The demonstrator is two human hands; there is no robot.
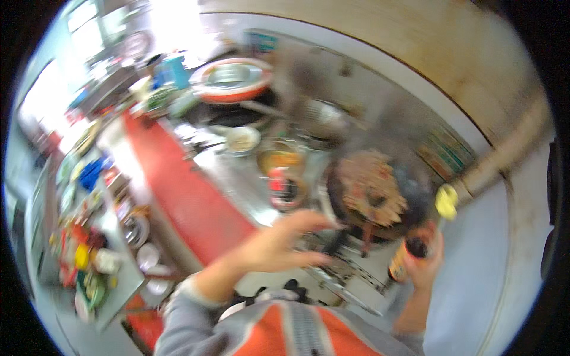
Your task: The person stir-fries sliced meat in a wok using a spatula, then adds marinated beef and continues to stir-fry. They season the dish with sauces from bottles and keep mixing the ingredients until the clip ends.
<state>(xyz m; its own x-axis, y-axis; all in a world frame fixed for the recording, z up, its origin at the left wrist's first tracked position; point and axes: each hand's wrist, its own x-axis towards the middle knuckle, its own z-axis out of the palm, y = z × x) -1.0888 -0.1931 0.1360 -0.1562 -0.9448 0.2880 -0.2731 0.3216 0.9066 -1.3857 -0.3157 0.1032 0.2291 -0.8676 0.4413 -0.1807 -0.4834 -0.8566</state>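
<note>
My left hand [282,244] reaches over the stove front with its fingers apart and nothing in them. Beside its fingertips is a dark handle-like part [335,242], apparently by the wok. My right hand [423,258] grips a jar [396,267] with an orange and yellow label and a dark round top; whether that top is a lid or the contents cannot be made out. In front of both hands a dark wok [414,196] holds a brownish heap of food [372,189]. A utensil handle [367,238] sticks out towards me over the wok's near rim.
Left of the wok stand a red-capped jar [285,196], a bowl of yellow-orange food [281,160] and a white bowl [242,140]. Red-rimmed basins [231,80] are stacked behind. A red counter strip [187,187] runs along the left. A yellow object [446,202] is by the right wall.
</note>
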